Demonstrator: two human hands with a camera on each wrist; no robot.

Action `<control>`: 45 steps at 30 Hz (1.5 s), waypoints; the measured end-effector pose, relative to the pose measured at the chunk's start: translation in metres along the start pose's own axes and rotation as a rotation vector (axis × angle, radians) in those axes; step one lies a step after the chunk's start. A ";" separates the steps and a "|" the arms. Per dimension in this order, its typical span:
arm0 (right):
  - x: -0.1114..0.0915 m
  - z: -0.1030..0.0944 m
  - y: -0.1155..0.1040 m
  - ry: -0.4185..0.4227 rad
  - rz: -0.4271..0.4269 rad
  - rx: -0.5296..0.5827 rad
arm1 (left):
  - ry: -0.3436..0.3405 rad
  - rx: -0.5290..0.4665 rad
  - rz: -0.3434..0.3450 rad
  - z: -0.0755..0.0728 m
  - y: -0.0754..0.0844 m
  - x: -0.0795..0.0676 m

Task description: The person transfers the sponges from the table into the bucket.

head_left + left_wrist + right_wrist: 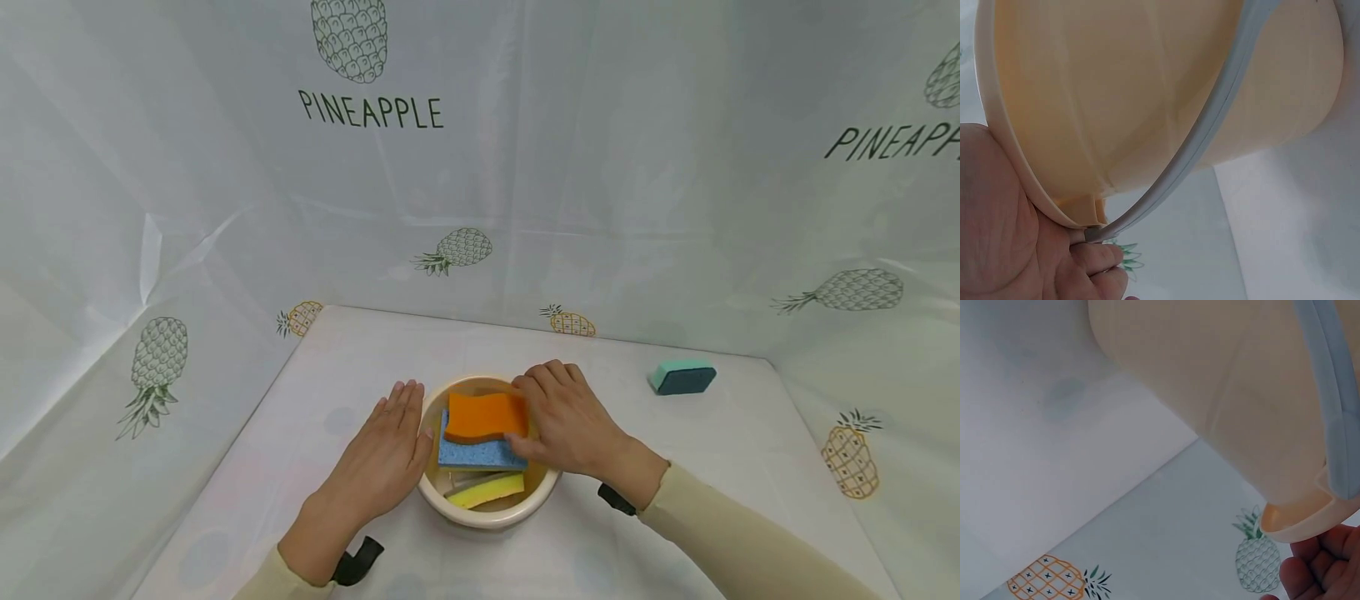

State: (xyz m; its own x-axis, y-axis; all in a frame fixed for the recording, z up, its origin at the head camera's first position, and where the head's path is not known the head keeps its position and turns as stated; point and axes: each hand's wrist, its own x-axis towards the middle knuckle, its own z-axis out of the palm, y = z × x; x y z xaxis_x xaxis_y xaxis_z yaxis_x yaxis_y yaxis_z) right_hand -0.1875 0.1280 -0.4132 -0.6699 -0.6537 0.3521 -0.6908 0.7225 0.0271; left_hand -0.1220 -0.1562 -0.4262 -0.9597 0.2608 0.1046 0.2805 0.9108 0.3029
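Note:
A cream bucket [491,520] holds several sponges. An orange sponge [483,417] lies on top of a blue sponge [476,454], and a yellow sponge [487,490] leans lower down near the front. My right hand [562,421] reaches over the right rim and grips the orange sponge's right end between thumb and fingers. Against the left side of the rim rests my left hand [386,454], its fingers straight. In the left wrist view the bucket's grey handle [1191,144] hangs down the outer wall, its pivot beside my left fingers.
A mint-green sponge with a dark scouring side [684,379] lies on the white table [607,367], back right of the bucket. A pale curtain [637,183] printed with pineapples hangs behind the table and down its sides.

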 end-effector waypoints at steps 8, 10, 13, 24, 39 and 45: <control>-0.005 0.000 0.006 0.020 0.019 0.008 | 0.004 -0.002 -0.001 -0.001 0.001 0.000; -0.007 0.000 0.010 0.035 0.023 0.008 | 0.003 -0.003 -0.002 -0.001 0.001 0.000; -0.009 -0.002 0.018 0.076 0.030 0.014 | -0.001 -0.005 -0.003 -0.001 0.001 0.000; -0.018 -0.010 0.059 0.178 0.089 -0.018 | -0.010 -0.011 -0.011 -0.002 0.001 -0.001; -0.060 0.000 0.139 0.182 0.168 -0.205 | -0.020 -0.017 -0.012 -0.002 0.001 0.000; -0.078 0.006 0.168 0.177 0.210 -0.248 | -0.022 -0.012 -0.010 -0.002 0.001 0.000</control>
State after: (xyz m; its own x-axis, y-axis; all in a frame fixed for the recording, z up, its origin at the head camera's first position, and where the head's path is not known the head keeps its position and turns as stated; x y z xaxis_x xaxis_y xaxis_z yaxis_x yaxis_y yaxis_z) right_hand -0.2532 0.2989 -0.4416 -0.7176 -0.4518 0.5301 -0.4418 0.8836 0.1550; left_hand -0.1222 -0.1560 -0.4245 -0.9627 0.2582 0.0810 0.2705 0.9096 0.3153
